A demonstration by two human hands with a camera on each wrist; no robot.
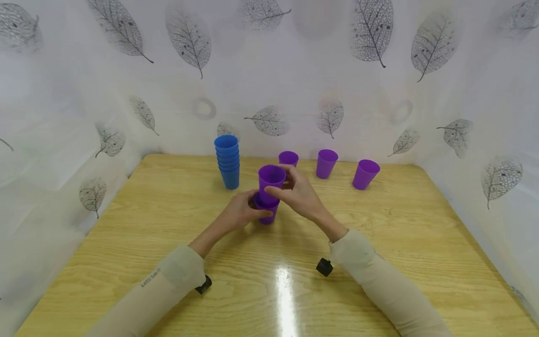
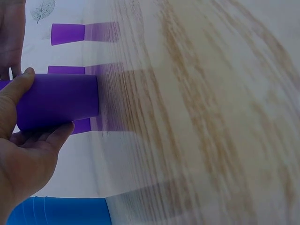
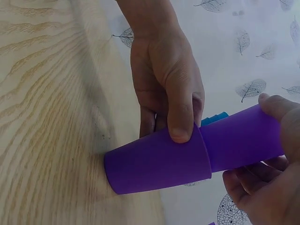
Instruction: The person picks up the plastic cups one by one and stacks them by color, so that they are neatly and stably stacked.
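My left hand (image 1: 239, 213) grips a purple cup (image 3: 157, 164) low over the table, fingers and thumb on either side of it. In the right wrist view this cup's base is at or near the tabletop; contact is not certain. A second purple cup (image 1: 269, 180) is in my right hand (image 1: 302, 194), held between thumb and fingers. Its lower end sits inside the mouth of the first cup, with much of its wall still showing above the rim. Both cups tilt only slightly in the head view.
A stack of several blue cups (image 1: 230, 178) stands upright at the back left. Three purple cups stand along the back: one (image 1: 288, 158) partly hidden behind my right hand, another (image 1: 326, 164) right of it, and a third (image 1: 365, 175) farthest right. A leaf-patterned sheet (image 1: 269, 84) walls the table (image 1: 379, 243).
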